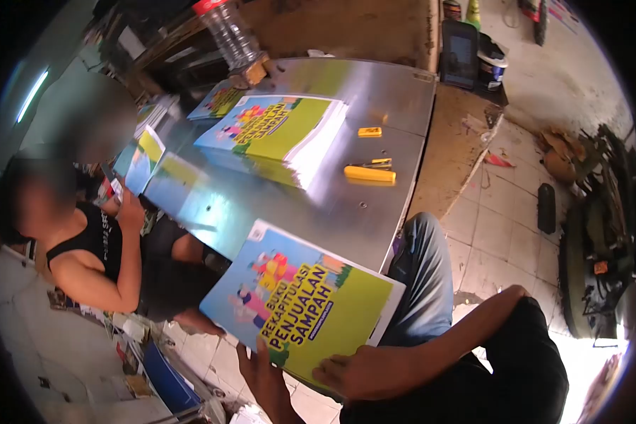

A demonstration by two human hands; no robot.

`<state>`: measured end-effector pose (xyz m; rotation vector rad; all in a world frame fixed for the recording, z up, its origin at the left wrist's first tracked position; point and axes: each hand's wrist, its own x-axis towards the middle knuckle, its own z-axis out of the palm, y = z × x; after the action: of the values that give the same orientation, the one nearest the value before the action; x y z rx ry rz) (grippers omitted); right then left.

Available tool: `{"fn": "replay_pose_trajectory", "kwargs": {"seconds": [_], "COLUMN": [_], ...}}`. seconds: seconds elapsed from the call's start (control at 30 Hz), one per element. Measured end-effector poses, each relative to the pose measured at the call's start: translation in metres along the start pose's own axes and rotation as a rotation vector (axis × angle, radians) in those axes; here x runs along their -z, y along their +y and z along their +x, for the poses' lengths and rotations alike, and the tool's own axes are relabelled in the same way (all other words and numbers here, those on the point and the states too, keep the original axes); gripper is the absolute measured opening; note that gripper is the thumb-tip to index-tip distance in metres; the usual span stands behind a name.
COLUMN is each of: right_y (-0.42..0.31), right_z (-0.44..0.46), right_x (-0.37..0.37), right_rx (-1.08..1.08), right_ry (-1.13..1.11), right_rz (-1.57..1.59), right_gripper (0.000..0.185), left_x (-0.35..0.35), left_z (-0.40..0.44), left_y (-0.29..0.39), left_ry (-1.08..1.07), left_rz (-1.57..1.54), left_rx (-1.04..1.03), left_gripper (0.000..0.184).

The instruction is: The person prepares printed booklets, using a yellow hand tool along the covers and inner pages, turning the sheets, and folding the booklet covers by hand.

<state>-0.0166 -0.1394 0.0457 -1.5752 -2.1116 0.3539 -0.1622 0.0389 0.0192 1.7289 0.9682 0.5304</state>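
Behind stacked booklets (268, 134) stands a red-lidded clear jar (232, 39); both hands (263, 378) (367, 371) grip another booklet (298, 304).

In front of me stands a worktop (321, 225) of shiny metal, on which the light makes white reflections. Along its right side there is a brown ledge (454, 152) with a worn edge. The floor (519, 205) has pale tiles with darker joints. Behind the worktop I see a brown panel (346, 32). Far on my left, a long white lamp (32, 96) is shining. At the lower right, the brightness is very strong.
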Motion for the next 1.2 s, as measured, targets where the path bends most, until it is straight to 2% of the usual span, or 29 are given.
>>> {"fn": "replay_pose_trajectory", "kwargs": {"seconds": [0.03,0.07,0.13,0.17,0.2,0.27,0.3,0.37,0.4,0.43,0.47,0.5,0.53,0.57,0.63,0.67,0.7,0.77,0.83,0.9,1.0,1.03,1.07,1.13,1.17,1.2], "right_y": [0.005,0.008,0.013,0.027,0.034,0.056,0.057,0.071,0.075,0.079,0.082,0.081,0.075,0.072,0.075,0.077,0.077,0.073,0.071,0.067,0.035,0.024,0.015,-0.001,-0.009,-0.007], "right_z": [-0.001,-0.004,-0.011,-0.019,-0.03,-0.051,-0.058,-0.083,-0.09,-0.096,-0.098,-0.093,-0.085,-0.08,-0.079,-0.077,-0.076,-0.073,-0.071,-0.072,-0.054,-0.054,-0.054,-0.047,-0.044,-0.035], "right_x": [-0.003,0.0,0.025,0.024,0.032,0.041,0.048,0.045,0.039,0.03,0.028,0.034,0.041,0.043,0.037,0.034,0.031,0.025,0.02,0.017,0.042,0.052,0.062,0.086,0.101,0.098], "right_rx": [0.063,0.074,-0.197,-0.227,-0.497,-0.718,-0.911,-1.075,-1.074,-1.115,-1.148,-1.147,-1.15,-1.148,-1.098,-1.103,-1.102,-1.123,-1.154,-0.95,-0.926,-0.937,-0.886,-0.683,-0.659,-0.458], "right_ry": [0.054,0.049,0.144,0.341,0.396,0.619,0.662,0.61,0.59,0.653,0.716,0.711,0.724,0.742,0.689,0.59,0.487,0.458,0.426,0.425,0.401,0.385,0.459,0.527,0.379,0.448], "right_rz": [0.184,0.178,0.147,-0.027,-0.059,-0.281,-0.223,0.133,0.12,0.325,0.538,0.539,0.404,0.275,0.181,0.055,-0.073,-0.132,-0.179,-0.557,-0.694,-0.68,-0.211,0.32,0.501,0.547], "right_gripper": [0.045,0.045,0.05,0.05,0.046,0.038,0.045,0.045,0.045,0.046,0.046,0.046,0.045,0.044,0.048,0.053,0.059,0.063,0.067,0.071,0.066,0.066,0.063,0.057,0.054,0.054], "left_x": [-0.007,-0.007,-0.004,-0.003,-0.005,-0.018,-0.028,-0.049,-0.058,-0.067,-0.076,-0.083,-0.086,-0.088,-0.089,-0.094,-0.098,-0.105,-0.103,-0.104,-0.107,-0.107,-0.107,-0.109,-0.108,-0.103], "left_z": [0.004,0.011,0.027,0.031,0.038,0.049,0.053,0.058,0.06,0.058,0.054,0.048,0.041,0.04,0.041,0.044,0.043,0.04,0.04,0.038,0.039,0.036,0.035,0.032,0.031,0.031], "left_y": [-0.002,-0.01,-0.024,-0.027,-0.026,-0.022,-0.02,-0.019,-0.018,-0.013,-0.004,0.007,0.021,0.021,0.018,0.01,0.006,0.004,0.007,0.006,0.01,0.01,0.011,0.021,0.025,0.027], "left_ry": [0.065,0.076,-0.105,-0.103,-0.19,-0.297,-0.291,-0.269,-0.242,-0.235,-0.081,0.071,0.197,0.195,-0.02,-0.186,-0.189,-0.198,-0.223,-0.212,-0.228,-0.246,-0.24,-0.157,-0.112,-0.086], "left_rz": [-0.52,-0.526,-0.58,-0.591,-0.547,-0.511,-0.535,-0.497,-0.403,-0.419,-0.189,0.056,0.326,0.337,0.598,0.591,0.597,0.777,0.767,0.789,0.853,0.855,0.828,0.892,0.889,0.809], "left_rx": [0.129,0.122,0.06,0.067,0.09,0.122,0.129,0.032,0.031,0.036,-0.177,-0.384,-0.411,-0.417,-0.599,-0.573,-0.575,-0.562,-0.563,-0.558,-0.524,-0.51,-0.521,-0.558,-0.584,-0.597], "left_gripper": [0.037,0.037,0.032,0.032,0.035,0.039,0.039,0.04,0.052,0.052,0.06,0.067,0.084,0.084,0.082,0.073,0.073,0.066,0.062,0.061,0.061,0.061,0.061,0.061,0.061,0.061]}}
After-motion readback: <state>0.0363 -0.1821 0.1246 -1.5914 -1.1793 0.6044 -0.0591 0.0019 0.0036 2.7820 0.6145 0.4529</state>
